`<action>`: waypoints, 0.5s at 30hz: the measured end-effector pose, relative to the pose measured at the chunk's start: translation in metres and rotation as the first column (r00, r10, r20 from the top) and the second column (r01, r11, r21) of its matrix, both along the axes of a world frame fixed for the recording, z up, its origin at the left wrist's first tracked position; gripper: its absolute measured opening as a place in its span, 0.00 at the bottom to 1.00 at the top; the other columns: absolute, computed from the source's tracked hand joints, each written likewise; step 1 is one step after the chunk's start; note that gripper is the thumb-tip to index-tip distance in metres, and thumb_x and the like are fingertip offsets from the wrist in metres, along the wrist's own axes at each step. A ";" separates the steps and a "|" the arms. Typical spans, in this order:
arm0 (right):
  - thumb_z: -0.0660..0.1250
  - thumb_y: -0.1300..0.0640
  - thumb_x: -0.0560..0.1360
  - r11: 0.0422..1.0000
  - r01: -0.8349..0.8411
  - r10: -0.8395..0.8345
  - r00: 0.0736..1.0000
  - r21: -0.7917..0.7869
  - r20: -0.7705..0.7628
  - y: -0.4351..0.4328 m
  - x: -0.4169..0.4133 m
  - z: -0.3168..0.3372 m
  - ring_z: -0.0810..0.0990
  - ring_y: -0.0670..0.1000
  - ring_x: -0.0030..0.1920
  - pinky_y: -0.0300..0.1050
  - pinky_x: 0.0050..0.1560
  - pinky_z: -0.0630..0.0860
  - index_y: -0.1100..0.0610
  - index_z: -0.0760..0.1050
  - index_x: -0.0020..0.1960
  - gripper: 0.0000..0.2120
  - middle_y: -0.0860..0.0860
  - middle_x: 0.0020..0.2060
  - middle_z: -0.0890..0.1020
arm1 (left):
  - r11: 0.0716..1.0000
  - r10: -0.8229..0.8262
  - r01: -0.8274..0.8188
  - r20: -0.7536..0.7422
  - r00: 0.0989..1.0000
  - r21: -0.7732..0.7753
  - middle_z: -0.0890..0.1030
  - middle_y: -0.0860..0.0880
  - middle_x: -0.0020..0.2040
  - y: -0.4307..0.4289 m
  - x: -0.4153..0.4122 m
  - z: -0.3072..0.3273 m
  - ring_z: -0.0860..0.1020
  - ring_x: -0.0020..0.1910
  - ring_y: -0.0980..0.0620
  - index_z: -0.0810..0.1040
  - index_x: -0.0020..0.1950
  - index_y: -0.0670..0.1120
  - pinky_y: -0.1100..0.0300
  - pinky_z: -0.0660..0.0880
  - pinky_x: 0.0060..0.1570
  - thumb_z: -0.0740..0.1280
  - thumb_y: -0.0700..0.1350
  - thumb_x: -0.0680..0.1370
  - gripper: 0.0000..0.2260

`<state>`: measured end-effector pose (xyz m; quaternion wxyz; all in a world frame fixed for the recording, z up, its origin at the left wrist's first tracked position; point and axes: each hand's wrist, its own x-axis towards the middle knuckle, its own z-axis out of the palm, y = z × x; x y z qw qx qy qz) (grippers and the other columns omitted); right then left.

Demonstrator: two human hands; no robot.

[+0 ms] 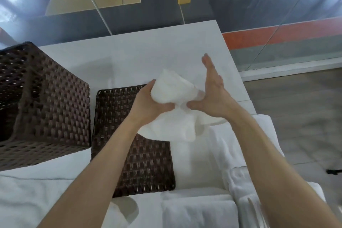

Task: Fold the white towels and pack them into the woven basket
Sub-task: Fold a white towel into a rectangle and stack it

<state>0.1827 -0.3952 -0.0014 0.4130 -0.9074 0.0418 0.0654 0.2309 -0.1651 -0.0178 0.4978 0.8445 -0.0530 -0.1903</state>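
I hold a white towel (174, 102) in the air above the table, partly rolled, with its loose end hanging down. My left hand (148, 102) grips the roll from the left, fingers curled round it and thumb underneath. My right hand (212, 89) presses the roll's right end with straight fingers pointing away, its thumb touching the cloth below. Under my left forearm lies a flat brown woven basket piece (148, 163). A tall brown woven basket (46, 98) stands at the left, seen from its side.
The white table (148, 52) ends at the right, where grey floor shows. More white towels lie near me: a folded stack (199, 211) at the bottom, a pile (238, 153) at the right, a spread cloth (37, 194) at the left. Glass panels stand behind.
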 end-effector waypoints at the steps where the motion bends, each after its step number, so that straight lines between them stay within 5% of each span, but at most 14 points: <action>1: 0.85 0.49 0.66 0.996 -0.077 0.075 0.996 -0.034 -0.051 0.001 0.000 0.020 0.49 0.46 0.85 0.61 0.84 0.41 0.46 0.38 0.86 0.67 0.42 0.85 0.51 | 0.997 -0.077 0.076 0.034 0.996 0.021 0.83 0.58 0.60 0.006 -0.002 0.016 0.81 0.60 0.60 0.78 0.67 0.55 0.56 0.80 0.58 0.86 0.47 0.67 0.31; 3: 0.85 0.42 0.65 0.974 -0.223 0.208 0.949 -0.036 -0.238 0.004 -0.004 0.058 0.66 0.46 0.77 0.57 0.83 0.54 0.42 0.58 0.82 0.54 0.39 0.77 0.69 | 0.976 -0.211 0.205 0.076 0.975 0.080 0.84 0.59 0.60 0.021 -0.007 0.044 0.81 0.61 0.60 0.78 0.68 0.57 0.52 0.80 0.59 0.85 0.51 0.65 0.33; 5: 0.84 0.42 0.65 0.944 -0.330 0.308 0.872 0.009 -0.381 0.008 -0.015 0.087 0.81 0.46 0.62 0.53 0.70 0.74 0.41 0.77 0.66 0.32 0.38 0.60 0.83 | 0.944 -0.316 0.306 0.070 0.946 0.122 0.84 0.61 0.61 0.037 -0.017 0.069 0.81 0.61 0.60 0.79 0.69 0.58 0.52 0.79 0.61 0.86 0.47 0.66 0.34; 10: 0.76 0.45 0.75 0.934 -0.288 0.340 0.898 0.212 -0.279 0.014 -0.066 0.116 0.86 0.48 0.48 0.52 0.60 0.81 0.47 0.86 0.52 0.09 0.44 0.48 0.88 | 0.942 -0.332 0.330 0.025 0.943 0.060 0.87 0.58 0.61 0.079 -0.062 0.116 0.84 0.61 0.57 0.82 0.67 0.56 0.50 0.81 0.61 0.86 0.40 0.69 0.29; 12: 0.72 0.40 0.79 0.842 -0.107 0.265 0.936 0.529 -0.232 0.018 -0.096 0.113 0.85 0.46 0.46 0.48 0.54 0.78 0.49 0.86 0.50 0.13 0.45 0.47 0.87 | 0.969 -0.239 0.238 -0.005 0.971 -0.069 0.87 0.53 0.61 0.099 -0.088 0.123 0.85 0.61 0.51 0.84 0.66 0.52 0.46 0.81 0.62 0.86 0.42 0.67 0.29; 15: 0.66 0.23 0.68 0.361 0.248 0.161 0.933 0.899 -0.323 0.041 -0.148 0.097 0.83 0.56 0.66 0.55 0.67 0.78 0.59 0.81 0.70 0.47 0.55 0.67 0.83 | 0.942 -0.081 0.029 -0.142 0.987 -0.333 0.87 0.44 0.63 0.122 -0.135 0.122 0.85 0.62 0.41 0.83 0.68 0.45 0.39 0.81 0.62 0.83 0.42 0.65 0.32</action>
